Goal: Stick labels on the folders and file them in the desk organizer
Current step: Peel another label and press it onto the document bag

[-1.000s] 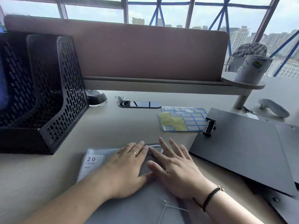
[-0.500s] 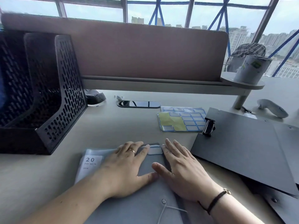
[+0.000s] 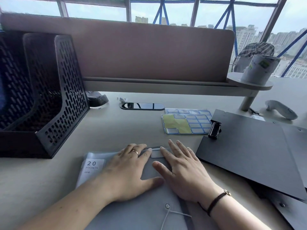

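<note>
A grey string-tie folder [image 3: 146, 211] lies flat at the desk's near edge, over a clear "20 pockets" display book [image 3: 93, 168]. A pale label [image 3: 156, 153] sits at the folder's far edge. My left hand [image 3: 127, 170] and my right hand [image 3: 184, 168] rest flat on the folder, fingers spread, with fingertips touching the label from either side. Neither hand holds anything. Two blue-edged label sheets [image 3: 187, 123] lie beyond, partly peeled. The black mesh desk organizer [image 3: 46, 100] stands at the left.
Dark folders [image 3: 252, 150] with a black binder clip [image 3: 215, 128] lie stacked at the right. A phone [image 3: 142, 106] lies face up near the partition. A white handheld controller [image 3: 282, 110] and a paper cup [image 3: 259, 68] on a raised shelf are far right.
My right hand has slid to the right off the label, which now shows between the two hands. My left hand has stayed in place.
</note>
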### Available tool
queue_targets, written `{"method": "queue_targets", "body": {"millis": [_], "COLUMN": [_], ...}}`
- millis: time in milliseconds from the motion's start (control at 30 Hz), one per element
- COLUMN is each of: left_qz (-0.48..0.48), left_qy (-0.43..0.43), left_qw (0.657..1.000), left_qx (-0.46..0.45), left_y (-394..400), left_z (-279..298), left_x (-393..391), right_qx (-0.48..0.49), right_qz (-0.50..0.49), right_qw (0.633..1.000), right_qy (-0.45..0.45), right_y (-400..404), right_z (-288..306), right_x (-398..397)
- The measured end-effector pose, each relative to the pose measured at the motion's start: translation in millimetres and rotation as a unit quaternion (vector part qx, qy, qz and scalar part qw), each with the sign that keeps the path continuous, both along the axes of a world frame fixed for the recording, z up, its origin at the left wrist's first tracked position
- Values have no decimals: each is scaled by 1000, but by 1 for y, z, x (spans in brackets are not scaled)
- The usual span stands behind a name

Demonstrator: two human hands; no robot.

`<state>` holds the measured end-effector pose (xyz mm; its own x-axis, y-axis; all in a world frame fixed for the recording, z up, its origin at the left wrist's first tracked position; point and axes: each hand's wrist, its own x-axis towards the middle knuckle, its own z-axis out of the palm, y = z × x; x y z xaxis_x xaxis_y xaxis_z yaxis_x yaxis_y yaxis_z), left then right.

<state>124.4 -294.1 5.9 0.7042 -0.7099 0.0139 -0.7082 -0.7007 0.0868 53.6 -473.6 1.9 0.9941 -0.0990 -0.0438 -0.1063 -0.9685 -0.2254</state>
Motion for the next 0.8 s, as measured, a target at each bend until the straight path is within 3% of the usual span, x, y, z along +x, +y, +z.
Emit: {"method": "queue_targets", "body": {"millis": [367, 800], "left_qz": [-35, -17], "left_qy": [-25, -21], "left_qw": [999, 997], "left_qx": [-34, -73], "left_y": [2, 3], "left_z": [10, 13], "left_x": [-3, -5], "right_qx": [6, -32], "right_qz": [70, 12], "right_qw": [997, 999], "right_qy": [16, -31], "right_y": [-3, -13], "right_z": [3, 10], "right_x": [-10, -11]}}
